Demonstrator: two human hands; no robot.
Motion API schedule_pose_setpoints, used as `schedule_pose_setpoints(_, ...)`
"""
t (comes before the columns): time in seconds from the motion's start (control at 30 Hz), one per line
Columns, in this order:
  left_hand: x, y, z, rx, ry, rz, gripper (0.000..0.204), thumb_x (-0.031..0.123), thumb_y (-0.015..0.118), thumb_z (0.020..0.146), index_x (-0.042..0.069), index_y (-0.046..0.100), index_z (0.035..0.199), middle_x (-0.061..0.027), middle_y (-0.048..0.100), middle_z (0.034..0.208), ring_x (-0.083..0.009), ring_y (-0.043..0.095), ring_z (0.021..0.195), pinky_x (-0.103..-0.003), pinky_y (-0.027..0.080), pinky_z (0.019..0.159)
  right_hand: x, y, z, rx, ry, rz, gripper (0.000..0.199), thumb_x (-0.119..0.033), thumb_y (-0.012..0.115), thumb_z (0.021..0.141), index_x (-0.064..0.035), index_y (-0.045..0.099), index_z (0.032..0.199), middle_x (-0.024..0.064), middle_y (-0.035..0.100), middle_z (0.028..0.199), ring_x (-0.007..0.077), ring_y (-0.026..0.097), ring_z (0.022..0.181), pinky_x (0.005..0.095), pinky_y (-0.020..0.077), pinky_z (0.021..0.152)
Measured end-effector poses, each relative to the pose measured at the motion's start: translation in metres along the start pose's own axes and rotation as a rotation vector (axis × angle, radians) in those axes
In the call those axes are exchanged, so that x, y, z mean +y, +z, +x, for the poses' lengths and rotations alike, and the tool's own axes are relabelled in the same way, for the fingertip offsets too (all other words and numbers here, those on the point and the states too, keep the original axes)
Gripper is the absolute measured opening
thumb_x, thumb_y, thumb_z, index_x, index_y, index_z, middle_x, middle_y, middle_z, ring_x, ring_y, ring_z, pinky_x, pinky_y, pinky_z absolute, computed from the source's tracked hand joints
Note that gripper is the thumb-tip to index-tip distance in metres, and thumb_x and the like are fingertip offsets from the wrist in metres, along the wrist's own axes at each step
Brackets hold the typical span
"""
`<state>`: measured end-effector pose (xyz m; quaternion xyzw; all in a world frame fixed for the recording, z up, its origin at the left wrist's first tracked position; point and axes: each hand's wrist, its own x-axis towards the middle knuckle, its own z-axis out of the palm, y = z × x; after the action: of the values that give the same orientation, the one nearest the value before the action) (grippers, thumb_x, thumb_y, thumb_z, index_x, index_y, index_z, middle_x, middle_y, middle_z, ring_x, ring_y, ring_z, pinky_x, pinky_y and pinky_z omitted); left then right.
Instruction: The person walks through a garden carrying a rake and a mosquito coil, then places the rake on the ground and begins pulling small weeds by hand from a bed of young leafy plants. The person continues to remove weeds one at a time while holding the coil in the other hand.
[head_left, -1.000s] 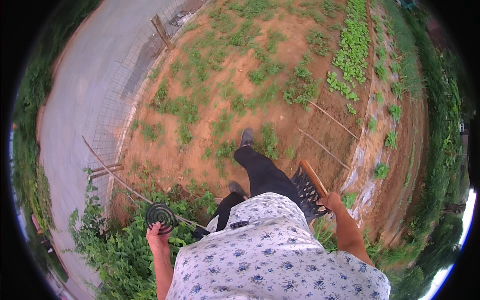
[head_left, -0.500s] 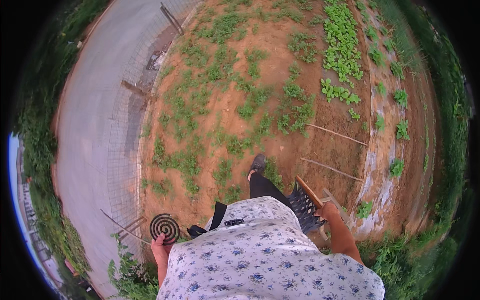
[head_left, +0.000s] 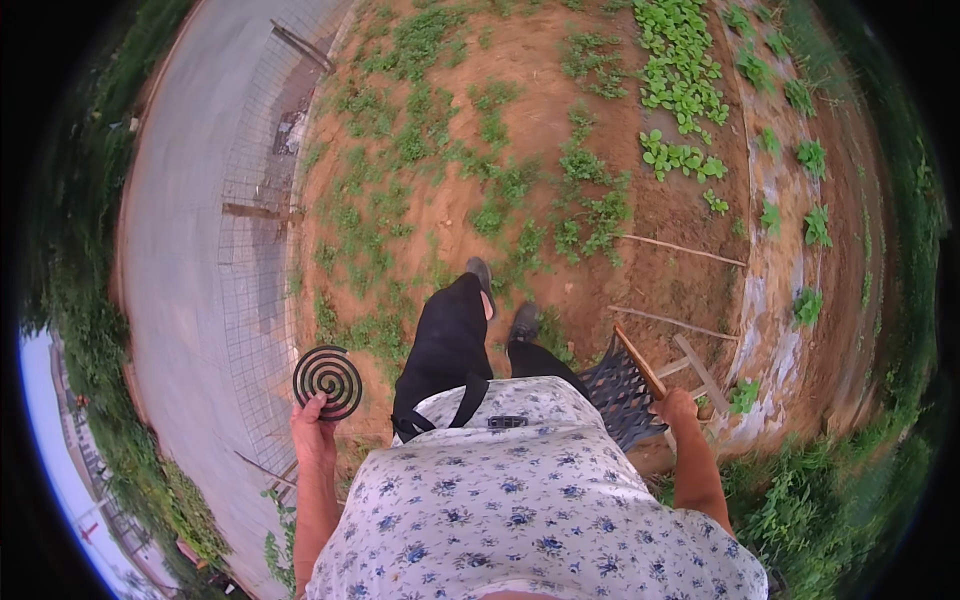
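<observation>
A dark spiral mosquito coil (head_left: 330, 381) is pinched at its lower edge by my left hand (head_left: 314, 428), out to the left of my body. On the other side, my right hand (head_left: 677, 408) wraps round a wooden bar of a folding stool (head_left: 640, 362). Its dark webbed seat (head_left: 612, 395) hangs beside my leg, and pale wooden legs stick out past my hand. Part of the stool is hidden by my floral shirt (head_left: 520, 480).
Low green plants (head_left: 385, 205) grow in patches over the reddish soil ahead. A wire fence (head_left: 250, 300) separates the soil from a paved road (head_left: 180, 250) on the left. Leafy vegetables (head_left: 682, 80) stand to the right, near two thin sticks (head_left: 680, 248) lying across the bed.
I have stepped forward, and my left leg now shows ahead of the right. The mosquito coil has risen higher, with more of my left forearm in view. The stool remains in my right hand.
</observation>
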<state>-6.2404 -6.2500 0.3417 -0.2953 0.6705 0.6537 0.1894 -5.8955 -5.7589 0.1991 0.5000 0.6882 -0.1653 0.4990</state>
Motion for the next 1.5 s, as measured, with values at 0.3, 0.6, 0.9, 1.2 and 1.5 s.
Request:
schedule_pose_setpoints(0.3,0.048,0.06,0.064,-0.147,0.036,0.066,0.02,0.007,0.062,0.084,0.005,0.056,0.103,-0.0063,0.065,0.09,-0.0194,0.066,0.077,-0.036,0.059,0.068,0.0,0.007,-0.005,-0.123,0.104,0.184,0.055,-0.039,0.08,0.067,-0.0104,0.067,0.113,0.0106,0.066,0.117,0.0265,0.062,0.11,0.0375,0.0497,0.092)
schedule_pose_setpoints(0.6,0.097,0.122,0.137,-0.178,-0.021,0.05,0.019,0.007,0.063,0.083,0.006,0.058,0.101,-0.0061,0.066,0.09,-0.0189,0.067,0.077,-0.037,0.059,0.068,-0.059,-0.068,-0.008,-0.198,0.134,0.245,0.049,-0.035,0.08,0.065,-0.0062,0.07,0.103,0.0106,0.071,0.103,0.0256,0.066,0.101,0.0377,0.0507,0.089)
schedule_pose_setpoints(0.9,0.193,0.174,0.254,-0.197,-0.023,0.093,0.022,0.007,0.064,0.083,0.006,0.058,0.104,-0.0038,0.065,0.092,-0.017,0.066,0.079,-0.035,0.057,0.07,-0.119,-0.163,-0.017,-0.128,0.219,0.273,0.062,-0.039,0.085,0.056,0.0027,0.07,0.099,0.0199,0.07,0.099,0.0308,0.068,0.097,0.039,0.0531,0.085)
schedule_pose_setpoints(1.2,0.306,0.324,0.384,-0.373,0.097,0.166,0.021,0.007,0.065,0.083,0.007,0.059,0.104,-0.0037,0.066,0.094,-0.0166,0.065,0.082,-0.035,0.055,0.075,-0.142,-0.212,0.01,-0.107,0.315,0.285,0.064,-0.041,0.086,0.055,0.0019,0.07,0.1,0.0192,0.069,0.1,0.0272,0.067,0.098,0.0371,0.0527,0.085)
schedule_pose_setpoints(1.5,0.35,0.447,0.419,-0.314,0.05,0.236,0.019,0.004,0.064,0.082,0.003,0.056,0.099,-0.0081,0.065,0.087,-0.0208,0.065,0.074,-0.04,0.057,0.069,-0.179,-0.322,0.135,-0.277,0.186,0.251,0.059,-0.04,0.084,0.054,-0.0033,0.072,0.098,0.0115,0.07,0.096,0.0246,0.068,0.09,0.0367,0.0534,0.08)
